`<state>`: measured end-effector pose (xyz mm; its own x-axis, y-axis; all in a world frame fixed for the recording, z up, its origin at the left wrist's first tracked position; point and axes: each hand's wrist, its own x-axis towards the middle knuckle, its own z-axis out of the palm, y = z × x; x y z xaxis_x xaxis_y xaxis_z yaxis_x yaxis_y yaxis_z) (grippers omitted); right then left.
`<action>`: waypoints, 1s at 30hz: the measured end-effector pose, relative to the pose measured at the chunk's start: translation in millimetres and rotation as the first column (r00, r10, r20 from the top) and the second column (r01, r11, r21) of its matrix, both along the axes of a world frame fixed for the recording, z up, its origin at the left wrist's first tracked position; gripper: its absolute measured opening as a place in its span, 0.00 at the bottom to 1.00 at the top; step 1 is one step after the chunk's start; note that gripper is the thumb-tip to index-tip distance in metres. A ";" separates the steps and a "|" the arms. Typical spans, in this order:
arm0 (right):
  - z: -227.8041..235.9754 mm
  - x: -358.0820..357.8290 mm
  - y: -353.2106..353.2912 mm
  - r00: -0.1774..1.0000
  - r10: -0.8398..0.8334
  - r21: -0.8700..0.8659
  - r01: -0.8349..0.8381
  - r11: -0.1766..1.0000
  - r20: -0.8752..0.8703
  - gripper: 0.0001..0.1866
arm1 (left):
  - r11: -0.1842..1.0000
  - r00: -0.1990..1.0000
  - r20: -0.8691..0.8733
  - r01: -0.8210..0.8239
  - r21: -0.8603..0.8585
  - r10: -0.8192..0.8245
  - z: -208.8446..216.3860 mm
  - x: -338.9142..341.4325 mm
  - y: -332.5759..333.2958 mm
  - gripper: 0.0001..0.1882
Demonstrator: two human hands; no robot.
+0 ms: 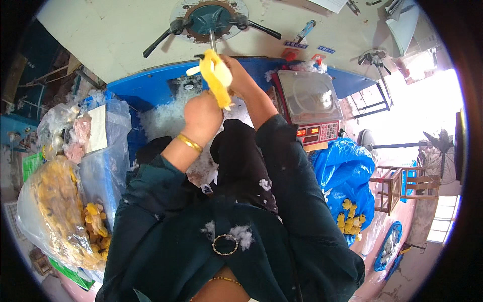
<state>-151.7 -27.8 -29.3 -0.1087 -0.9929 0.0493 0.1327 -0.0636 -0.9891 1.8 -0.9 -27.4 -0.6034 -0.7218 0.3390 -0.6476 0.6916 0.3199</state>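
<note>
Yellow plush between nearer left grip and farther-reaching right grip

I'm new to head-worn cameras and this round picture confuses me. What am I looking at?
There is only one view here, from a wide fisheye camera on a person's head, looking down, so straight edges bend. No robot: the hands are the wearer's own. The right hand holds a yellow plush piece at a metal tube. The left hand is curled by its lower end, fingertips hidden. The tube comes from a dark green fitting on a cream surface, where pliers also lie. At right are a scale and a blue bag; at left, a clear bag with yellow pieces inside.
</note>
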 end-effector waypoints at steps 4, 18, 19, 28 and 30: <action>-11.5 6.0 9.0 0.994 -0.069 0.014 0.070 0.997 -0.082 0.11 | 0.991 0.986 -0.117 0.129 0.042 -0.123 17.5 17.5 25.7 0.11; 3.7 -2.9 -18.2 0.833 -0.355 0.011 0.397 0.918 -0.425 0.13 | -0.095 0.602 -0.492 0.688 0.720 0.629 52.6 1.5 -5.7 0.16; 3.2 2.9 -10.8 0.845 -0.371 0.043 0.418 0.907 -0.386 0.13 | -0.107 0.635 -0.469 0.655 0.748 0.613 53.2 8.6 1.2 0.16; 3.6 -3.5 -45.3 0.941 -0.292 0.307 0.231 0.923 0.170 0.12 | -0.333 0.735 -0.428 0.641 0.692 0.526 55.8 13.5 -65.7 0.10; 17.0 -3.9 -51.5 0.931 -0.335 0.232 0.298 0.926 0.142 0.12 | -0.179 0.750 -0.404 0.560 0.809 0.523 59.2 4.4 -63.8 0.11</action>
<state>-155.6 -79.2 -12.2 -0.4074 -0.8915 -0.1983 0.3115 0.0684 -0.9478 6.3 -64.7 31.8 -0.7382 -0.4690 -0.4848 0.0139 -0.7292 0.6842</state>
